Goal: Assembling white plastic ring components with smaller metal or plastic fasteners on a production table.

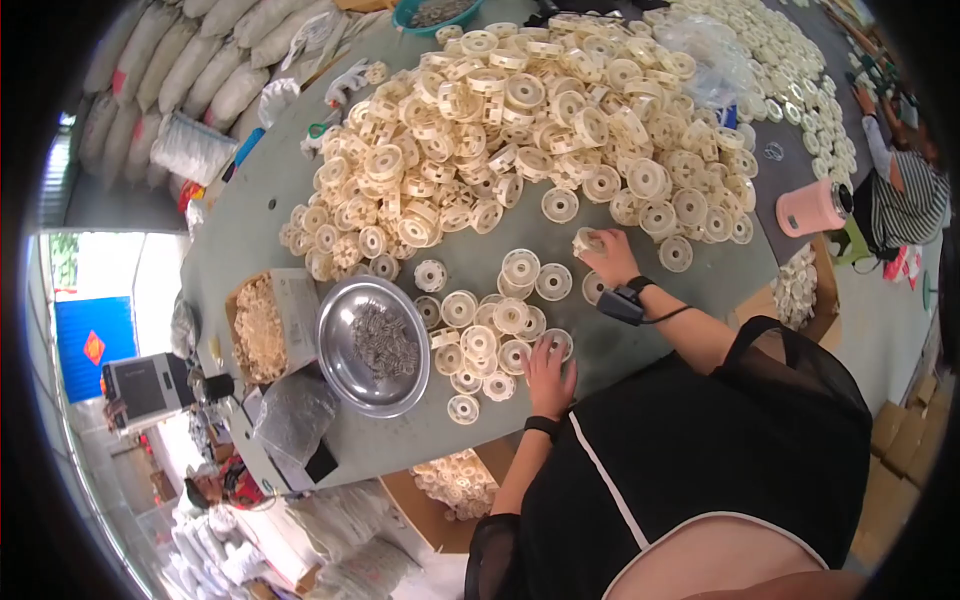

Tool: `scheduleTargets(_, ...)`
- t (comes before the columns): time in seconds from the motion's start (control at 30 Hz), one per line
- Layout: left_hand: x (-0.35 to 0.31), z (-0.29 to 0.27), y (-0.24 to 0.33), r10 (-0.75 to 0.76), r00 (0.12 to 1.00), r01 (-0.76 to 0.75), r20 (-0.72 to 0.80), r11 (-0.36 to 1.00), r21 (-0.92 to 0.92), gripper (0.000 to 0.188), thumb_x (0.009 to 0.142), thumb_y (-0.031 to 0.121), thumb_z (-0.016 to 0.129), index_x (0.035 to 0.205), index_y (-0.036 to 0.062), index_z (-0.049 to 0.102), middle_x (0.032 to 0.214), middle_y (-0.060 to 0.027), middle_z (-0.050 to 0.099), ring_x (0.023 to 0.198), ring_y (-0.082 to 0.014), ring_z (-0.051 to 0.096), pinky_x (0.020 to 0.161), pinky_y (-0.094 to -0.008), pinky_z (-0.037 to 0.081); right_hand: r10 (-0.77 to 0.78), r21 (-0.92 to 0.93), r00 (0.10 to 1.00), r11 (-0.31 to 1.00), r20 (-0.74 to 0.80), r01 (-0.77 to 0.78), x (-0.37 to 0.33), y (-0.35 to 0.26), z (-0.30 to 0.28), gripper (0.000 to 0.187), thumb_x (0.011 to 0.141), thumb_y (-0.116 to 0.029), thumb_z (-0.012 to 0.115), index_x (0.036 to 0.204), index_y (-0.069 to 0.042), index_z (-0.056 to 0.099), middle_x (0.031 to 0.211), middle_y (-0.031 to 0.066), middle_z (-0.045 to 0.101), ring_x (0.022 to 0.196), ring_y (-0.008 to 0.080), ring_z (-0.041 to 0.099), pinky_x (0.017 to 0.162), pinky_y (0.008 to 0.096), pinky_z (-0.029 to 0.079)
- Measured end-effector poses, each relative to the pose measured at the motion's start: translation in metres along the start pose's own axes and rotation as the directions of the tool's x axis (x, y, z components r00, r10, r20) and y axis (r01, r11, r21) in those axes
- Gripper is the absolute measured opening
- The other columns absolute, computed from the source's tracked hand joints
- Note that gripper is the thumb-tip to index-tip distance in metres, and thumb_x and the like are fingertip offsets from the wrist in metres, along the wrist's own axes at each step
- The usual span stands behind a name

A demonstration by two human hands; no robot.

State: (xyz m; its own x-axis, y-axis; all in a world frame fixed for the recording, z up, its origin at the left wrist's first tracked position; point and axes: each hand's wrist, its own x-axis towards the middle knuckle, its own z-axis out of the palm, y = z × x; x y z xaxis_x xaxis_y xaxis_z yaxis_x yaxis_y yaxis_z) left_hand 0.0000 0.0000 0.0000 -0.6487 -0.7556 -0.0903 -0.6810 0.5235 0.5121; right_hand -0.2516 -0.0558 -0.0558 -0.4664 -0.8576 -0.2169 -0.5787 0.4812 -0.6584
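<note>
A round cream plastic hub (584, 241) is pinched in the fingers of my right hand (612, 262), just in front of the big heap. My left hand (547, 380) lies with fingers stretched out at the right edge of a small group of the same hubs (480, 344). Its fingertips touch or nearly touch a hub (561, 344) there. Left of this group stands a shiny metal bowl (335, 385) with small metal springs or pins (378, 340) in it. The large heap of cream hubs (525, 90) covers the far side of the grey-green table.
A cardboard box (295, 310) of small cream pieces stands beyond the bowl, near a clear plastic bag (292, 412). A pink cup (812, 210) is at the right. Below the near edge sits an open carton (408, 500) of parts. Another person (905, 195) works at far right.
</note>
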Motion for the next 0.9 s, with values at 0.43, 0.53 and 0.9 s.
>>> scheduleTargets(0.43, 0.044, -0.054, 0.056, -0.188, 0.965, -0.015, -0.183, 0.656, -0.755, 0.044, 0.073, 0.009, 0.061, 0.115, 0.0062, 0.048, 0.112, -0.0116, 0.049, 0.099, -0.0235, 0.05, 0.083, -0.0303, 0.041, -0.246, 0.507, 0.444, 0.357, 0.861, -0.785, -0.077, -0.081, -0.064, 0.042, 0.088, -0.045, 0.03, 0.104, -0.014, 0.052, 0.094, 0.0022, 0.058, 0.089, 0.0194, 0.055, 0.067, 0.0385, 0.046)
scheduleTargets(0.53, 0.036, -0.066, 0.075, -0.189, 0.955, -0.039, -0.228, 0.685, -0.728, 0.047, 0.071, 0.007, 0.06, 0.116, 0.007, 0.047, 0.111, -0.012, 0.05, 0.099, -0.0265, 0.05, 0.083, -0.0328, 0.042, -0.241, 0.487, 0.427, 0.532, 0.871, -0.693, -0.082, -0.083, -0.074, 0.048, 0.087, -0.051, 0.028, 0.102, -0.013, 0.052, 0.089, 0.0046, 0.06, 0.08, 0.0185, 0.058, 0.06, 0.0339, 0.047)
scheduleTargets(0.9, 0.01, -0.054, 0.09, -0.271, 0.922, 0.119, -0.277, 0.878, -0.463, 0.043, 0.067, 0.006, 0.058, 0.109, 0.0068, 0.05, 0.103, -0.0141, 0.055, 0.093, -0.0321, 0.053, 0.078, -0.0356, 0.044, -0.102, 0.312, 0.328, 0.651, 0.939, -0.692, -0.093, -0.078, -0.061, 0.047, 0.085, -0.055, 0.029, 0.098, -0.017, 0.054, 0.084, -0.0003, 0.06, 0.074, 0.0155, 0.058, 0.056, 0.0337, 0.045)
